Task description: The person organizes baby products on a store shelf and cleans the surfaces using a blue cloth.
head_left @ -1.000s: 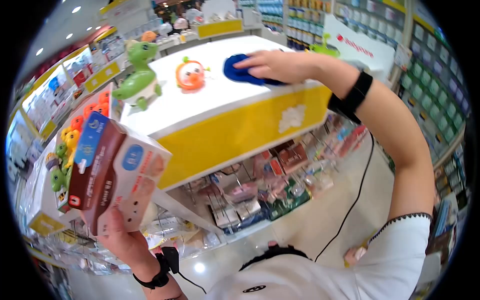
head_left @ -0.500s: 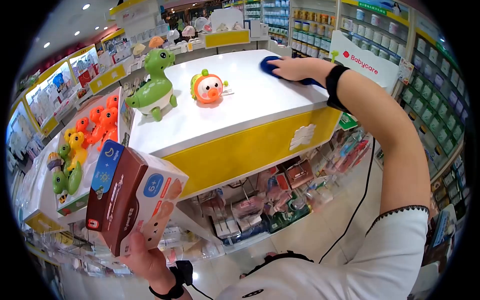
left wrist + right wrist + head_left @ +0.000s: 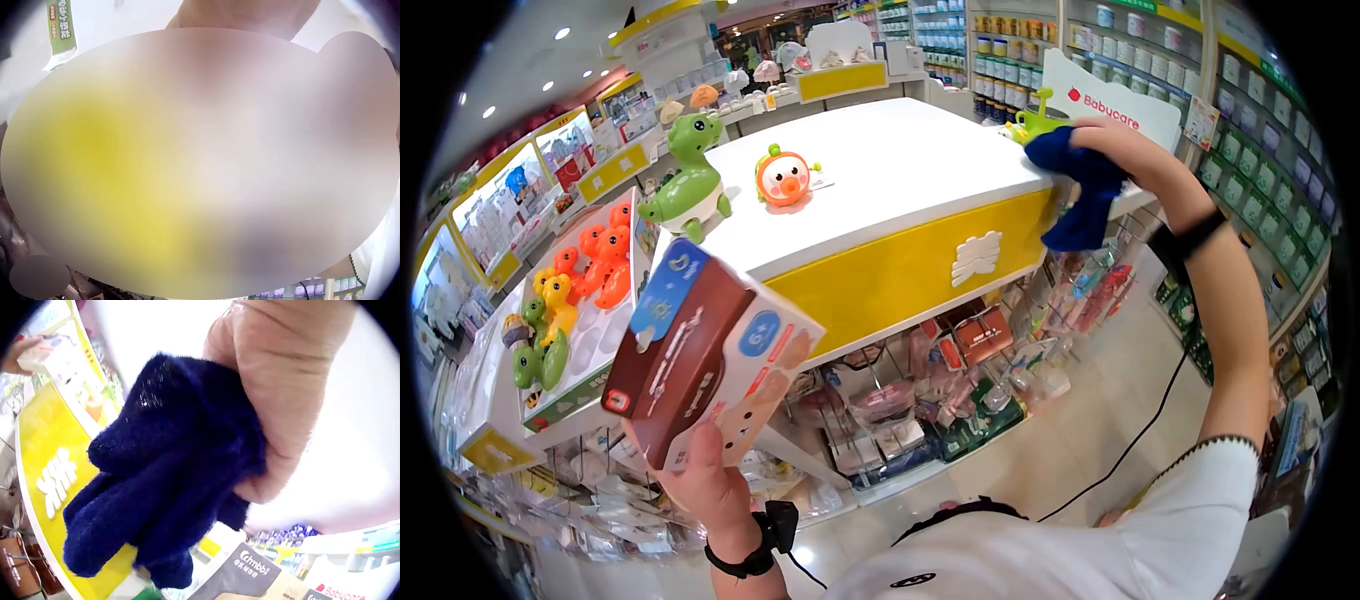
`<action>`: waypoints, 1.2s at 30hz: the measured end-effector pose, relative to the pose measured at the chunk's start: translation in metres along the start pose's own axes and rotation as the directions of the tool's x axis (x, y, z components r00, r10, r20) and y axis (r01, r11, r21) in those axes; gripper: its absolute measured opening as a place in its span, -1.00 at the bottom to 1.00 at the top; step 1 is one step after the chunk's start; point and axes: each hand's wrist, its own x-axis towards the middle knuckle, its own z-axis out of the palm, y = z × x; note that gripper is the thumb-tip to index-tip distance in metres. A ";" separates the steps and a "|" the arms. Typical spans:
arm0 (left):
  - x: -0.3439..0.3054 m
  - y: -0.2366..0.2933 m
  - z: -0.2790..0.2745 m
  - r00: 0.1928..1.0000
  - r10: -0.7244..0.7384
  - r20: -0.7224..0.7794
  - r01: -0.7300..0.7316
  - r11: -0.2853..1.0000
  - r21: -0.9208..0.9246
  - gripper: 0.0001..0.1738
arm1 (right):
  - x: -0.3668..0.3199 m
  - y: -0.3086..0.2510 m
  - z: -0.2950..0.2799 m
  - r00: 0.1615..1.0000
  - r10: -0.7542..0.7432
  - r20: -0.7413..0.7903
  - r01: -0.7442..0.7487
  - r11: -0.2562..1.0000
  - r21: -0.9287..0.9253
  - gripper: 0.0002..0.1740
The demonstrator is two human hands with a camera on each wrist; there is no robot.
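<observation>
My left hand (image 3: pixel 705 478) grips a brown, white and blue cardboard box (image 3: pixel 710 365) by its lower end, thumb across the front, held up before the counter's left corner. The left wrist view is mostly blurred out. At the counter's right end my right hand (image 3: pixel 1128 150) holds a dark blue cloth (image 3: pixel 1085 190), which hangs in folds past the edge. In the right wrist view the bunched cloth (image 3: pixel 169 456) hangs from the curled fingers. On the white counter top (image 3: pixel 900 160) stand a green dinosaur toy (image 3: pixel 690 180) and a round orange-and-white toy (image 3: pixel 784 177).
Left of the counter, a tray (image 3: pixel 590 385) bears orange, yellow and green toys. A Babycare sign (image 3: pixel 1110 100) and a lime-green toy (image 3: pixel 1035 122) stand beyond the right end. Packaged goods (image 3: pixel 980 335) hang below the yellow front panel (image 3: pixel 900 270). A black cable (image 3: pixel 1130 440) runs by my right side.
My right hand has swept the blue cloth rightward across the counter top and lifted it off past the right edge. The box in my left hand has shifted right and stays gripped.
</observation>
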 end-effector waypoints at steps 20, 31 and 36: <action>0.005 -0.051 0.045 0.760 0.174 0.627 -0.489 0.788 0.374 -0.47 | -0.125 0.000 0.116 0.781 -0.615 0.107 0.616 0.787 0.025 -0.37; -0.023 -0.028 0.042 0.909 -0.178 0.377 0.102 0.972 0.213 -0.85 | 0.002 -0.052 0.054 0.890 -0.427 -0.158 0.305 0.817 -0.490 -0.35; -0.024 -0.014 0.013 0.885 -0.171 0.433 0.128 0.984 0.128 -0.88 | 0.025 -0.034 0.042 0.956 -0.263 -0.127 0.166 0.848 -0.504 -0.43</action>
